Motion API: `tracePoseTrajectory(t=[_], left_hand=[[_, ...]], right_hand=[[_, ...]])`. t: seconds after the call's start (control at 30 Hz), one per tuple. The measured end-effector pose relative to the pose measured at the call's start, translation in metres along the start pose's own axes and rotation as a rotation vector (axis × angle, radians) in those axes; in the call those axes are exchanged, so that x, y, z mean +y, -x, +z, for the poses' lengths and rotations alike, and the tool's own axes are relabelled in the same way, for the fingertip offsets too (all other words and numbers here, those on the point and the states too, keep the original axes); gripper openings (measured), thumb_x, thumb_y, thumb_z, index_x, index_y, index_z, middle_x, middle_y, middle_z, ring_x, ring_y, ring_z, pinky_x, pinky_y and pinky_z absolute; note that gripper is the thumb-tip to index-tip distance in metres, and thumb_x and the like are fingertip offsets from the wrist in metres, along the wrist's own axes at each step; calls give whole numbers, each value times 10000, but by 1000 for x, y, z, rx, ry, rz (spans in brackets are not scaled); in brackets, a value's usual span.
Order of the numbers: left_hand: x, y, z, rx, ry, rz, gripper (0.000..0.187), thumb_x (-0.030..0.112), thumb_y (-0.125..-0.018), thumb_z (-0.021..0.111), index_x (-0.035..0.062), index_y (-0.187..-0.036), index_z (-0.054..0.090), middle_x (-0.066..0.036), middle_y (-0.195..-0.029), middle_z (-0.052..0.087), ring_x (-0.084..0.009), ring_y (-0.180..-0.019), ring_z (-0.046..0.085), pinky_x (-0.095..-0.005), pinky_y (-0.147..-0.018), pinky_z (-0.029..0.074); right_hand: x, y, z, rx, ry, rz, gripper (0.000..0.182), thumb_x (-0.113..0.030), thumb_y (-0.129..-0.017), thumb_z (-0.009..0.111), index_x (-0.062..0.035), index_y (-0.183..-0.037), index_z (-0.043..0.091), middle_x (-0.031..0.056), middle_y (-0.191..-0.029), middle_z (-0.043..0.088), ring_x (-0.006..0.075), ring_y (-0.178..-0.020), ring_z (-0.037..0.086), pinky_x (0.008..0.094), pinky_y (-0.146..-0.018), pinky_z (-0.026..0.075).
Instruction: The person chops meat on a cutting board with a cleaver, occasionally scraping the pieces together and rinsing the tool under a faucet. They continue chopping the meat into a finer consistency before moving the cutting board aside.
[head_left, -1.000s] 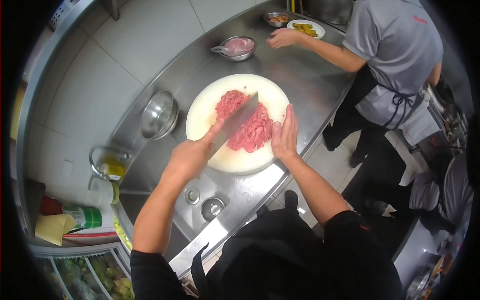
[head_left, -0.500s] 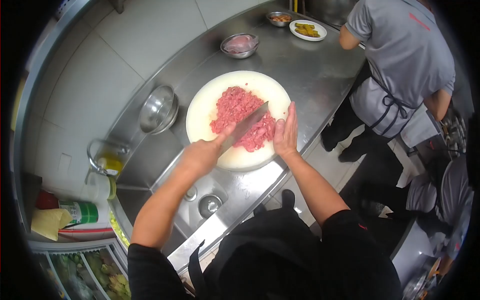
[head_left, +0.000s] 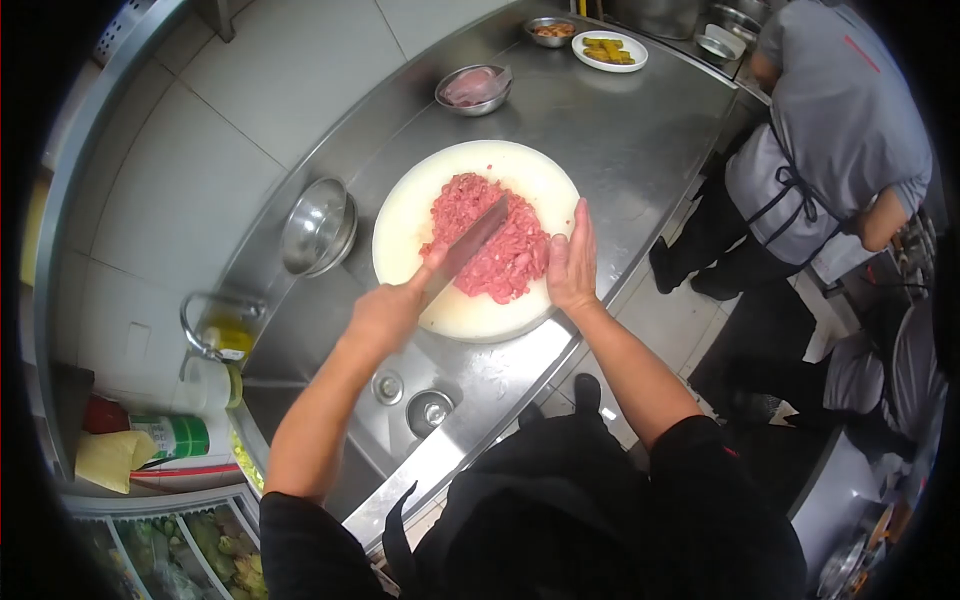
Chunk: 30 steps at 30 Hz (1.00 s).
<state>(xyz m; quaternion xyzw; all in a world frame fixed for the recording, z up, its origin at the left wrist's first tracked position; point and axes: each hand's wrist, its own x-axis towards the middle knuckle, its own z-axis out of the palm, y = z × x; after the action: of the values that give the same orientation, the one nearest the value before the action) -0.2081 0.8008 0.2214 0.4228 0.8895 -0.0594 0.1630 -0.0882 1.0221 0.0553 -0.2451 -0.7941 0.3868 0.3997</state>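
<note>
A round white cutting board [head_left: 405,205] lies on the steel counter, with a pile of chopped pink meat [head_left: 510,262] at its middle. My left hand [head_left: 392,312] is closed around the handle of a cleaver [head_left: 474,242], whose blade rests over the meat, pointing up and to the right. At the board's right edge stands my right hand [head_left: 573,262], its fingers stretched out beside the meat and holding nothing.
Metal bowls [head_left: 318,228] stand left of the board. Behind it are a bowl of bagged meat [head_left: 474,90], a small bowl [head_left: 552,32] and a white plate [head_left: 610,52]. A sink [head_left: 350,440] is at the near left. A person [head_left: 840,130] stands at the right.
The cleaver and my left hand have moved left across the meat. My right hand stays at the board's edge. The person at the right has shifted further right.
</note>
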Motion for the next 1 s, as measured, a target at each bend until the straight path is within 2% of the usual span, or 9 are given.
tracePoseTrajectory(t=[0.17, 0.3, 0.43, 0.53, 0.63, 0.77, 0.87, 0.9, 1.0], left_hand=[[12, 12, -18, 142, 255, -134, 673, 210, -992, 482, 394, -1551, 154, -298, -1004, 664, -468, -927, 641, -540, -850, 483], [-6, -4, -5, 54, -7, 64, 721, 156, -983, 494, 327, -1567, 106, -291, -937, 675, -492, -824, 645, -531, -752, 506], [8, 8, -1, 376, 344, -48, 718, 197, -981, 463, 353, -1565, 76, -257, -858, 686, -488, -796, 649, -551, -758, 503], [4, -18, 4, -7, 52, -54, 717, 197, -983, 456, 379, -1561, 71, -312, -921, 666, -473, -892, 649, -530, -839, 492], [6, -2, -26, 161, 255, 16, 695, 230, -986, 442, 387, -1559, 84, -307, -1018, 660, -448, -962, 648, -515, -886, 483], [5, -27, 2, -53, 58, -132, 682, 193, -986, 460, 375, -1557, 135, -265, -1070, 676, -435, -991, 653, -508, -891, 492], [-7, -13, -29, 128, 188, 11, 688, 181, -987, 455, 367, -1560, 124, -272, -1067, 669, -436, -981, 652, -511, -888, 492], [3, -5, -31, 202, 300, -65, 681, 187, -993, 450, 357, -1563, 119, -273, -1083, 665, -435, -988, 651, -507, -895, 492], [0, -26, 0, -42, 40, -117, 688, 179, -993, 471, 353, -1562, 125, -276, -1052, 672, -448, -957, 654, -508, -877, 499]], right_hand=[[1, -2, 0, 28, -1, -15, 759, -416, -986, 380, 85, -1510, 157, 310, -1548, 235, 453, -1421, 255, 496, -1184, 175], [-1, -4, 0, 48, -14, -20, 758, -422, -989, 392, 84, -1506, 169, 309, -1544, 245, 453, -1411, 269, 497, -1178, 188], [-3, -3, -3, 34, -9, 11, 770, -445, -994, 398, 86, -1504, 173, 307, -1544, 249, 455, -1407, 274, 502, -1177, 189], [-1, 5, 1, 23, 36, 13, 775, -453, -996, 399, 86, -1504, 173, 301, -1547, 251, 444, -1420, 267, 510, -1181, 177], [2, -3, 1, 30, 41, 16, 776, -458, -996, 395, 85, -1504, 176, 296, -1551, 252, 426, -1441, 250, 515, -1188, 159], [0, -2, 0, 9, 37, 8, 772, -470, -998, 378, 78, -1506, 183, 284, -1559, 248, 412, -1458, 230, 507, -1199, 139], [-2, -2, 0, 18, 56, 18, 753, -454, -1000, 383, 70, -1507, 191, 276, -1563, 248, 419, -1451, 239, 499, -1203, 139], [-3, -3, -1, 15, 48, 25, 750, -448, -1000, 385, 69, -1507, 191, 275, -1564, 247, 418, -1452, 237, 497, -1204, 139], [-6, 1, -2, -7, 38, 35, 740, -435, -1000, 388, 65, -1508, 190, 271, -1566, 243, 412, -1454, 234, 493, -1205, 137]])
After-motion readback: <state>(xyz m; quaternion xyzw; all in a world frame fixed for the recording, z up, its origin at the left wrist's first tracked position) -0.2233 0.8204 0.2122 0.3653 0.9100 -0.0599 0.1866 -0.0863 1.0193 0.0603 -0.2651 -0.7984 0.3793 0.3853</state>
